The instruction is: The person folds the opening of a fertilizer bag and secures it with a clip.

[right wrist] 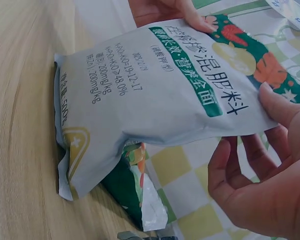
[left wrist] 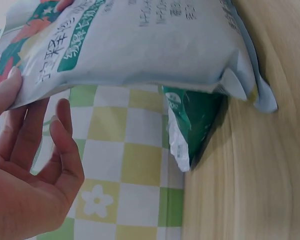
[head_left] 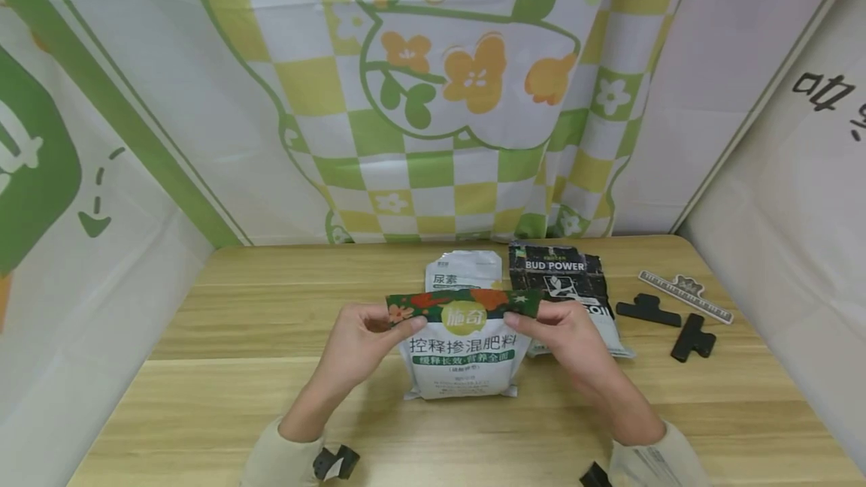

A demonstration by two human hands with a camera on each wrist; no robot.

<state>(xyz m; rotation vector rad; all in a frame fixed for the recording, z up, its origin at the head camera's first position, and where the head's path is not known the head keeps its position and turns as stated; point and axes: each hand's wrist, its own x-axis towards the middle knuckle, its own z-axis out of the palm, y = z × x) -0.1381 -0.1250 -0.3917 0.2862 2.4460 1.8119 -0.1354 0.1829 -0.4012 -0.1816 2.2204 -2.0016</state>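
Observation:
A white fertilizer bag (head_left: 467, 367) stands upright on the table, its green top band printed with red and orange flowers. At its upper left corner, my left hand (head_left: 355, 340) pinches the bag with the thumb on the front; the other fingers go behind it. My right hand (head_left: 571, 337) pinches the upper right corner in the same way. From the right wrist view, the bag's lower end (right wrist: 65, 185) is at the wood surface, and the right hand's lower fingers (right wrist: 222, 165) are curved beside the bag's edge.
Behind the held bag are a white bag (head_left: 467, 261) and a black bag (head_left: 561, 269) lettered BUD POWER. To the right lie two black clips (head_left: 648, 310) and a pale clip (head_left: 686, 295) with ruler-like marks. A patterned curtain (head_left: 446, 194) hangs at the table's back edge.

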